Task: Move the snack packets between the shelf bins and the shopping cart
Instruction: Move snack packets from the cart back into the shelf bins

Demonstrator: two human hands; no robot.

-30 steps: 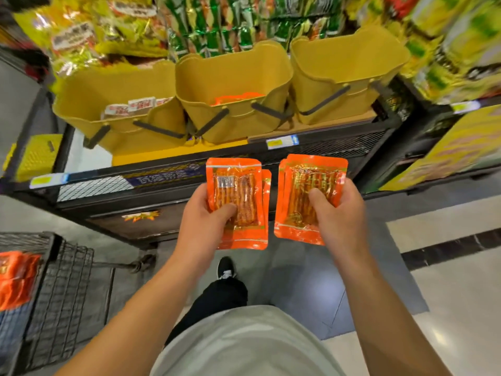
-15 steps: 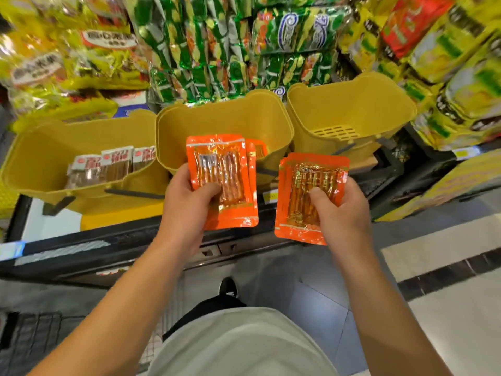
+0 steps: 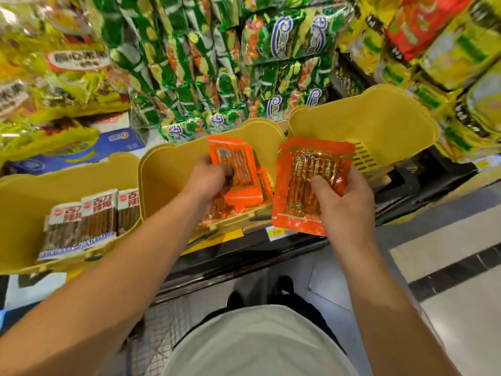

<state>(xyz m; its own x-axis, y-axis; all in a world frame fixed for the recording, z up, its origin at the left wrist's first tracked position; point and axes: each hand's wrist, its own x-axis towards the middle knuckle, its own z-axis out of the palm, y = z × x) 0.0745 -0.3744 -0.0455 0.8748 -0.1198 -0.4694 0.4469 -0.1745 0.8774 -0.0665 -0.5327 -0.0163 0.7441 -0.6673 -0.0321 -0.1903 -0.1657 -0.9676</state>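
Three yellow bins stand in a row on the shelf. My left hand (image 3: 207, 180) reaches into the middle bin (image 3: 168, 175) and grips orange snack packets (image 3: 238, 164), which lie over other orange packets (image 3: 244, 198) inside it. My right hand (image 3: 341, 204) holds another orange packet (image 3: 303, 185) upright, thumb on its front, over the gap between the middle bin and the right bin (image 3: 379, 131). The right bin shows only its slotted floor. The left bin (image 3: 24, 202) holds brown-and-white snack packets (image 3: 86, 223).
Green and yellow snack bags (image 3: 206, 63) crowd the shelves behind the bins. A black shelf edge with a yellow price tag (image 3: 276, 232) runs below them. The cart's wire mesh (image 3: 162, 327) shows at the bottom, left of my legs. Tiled floor lies to the right.
I have stepped closer to the shelf. My left hand moved forward and down into the middle bin with its packets. My right hand rose with its packet toward the bins.
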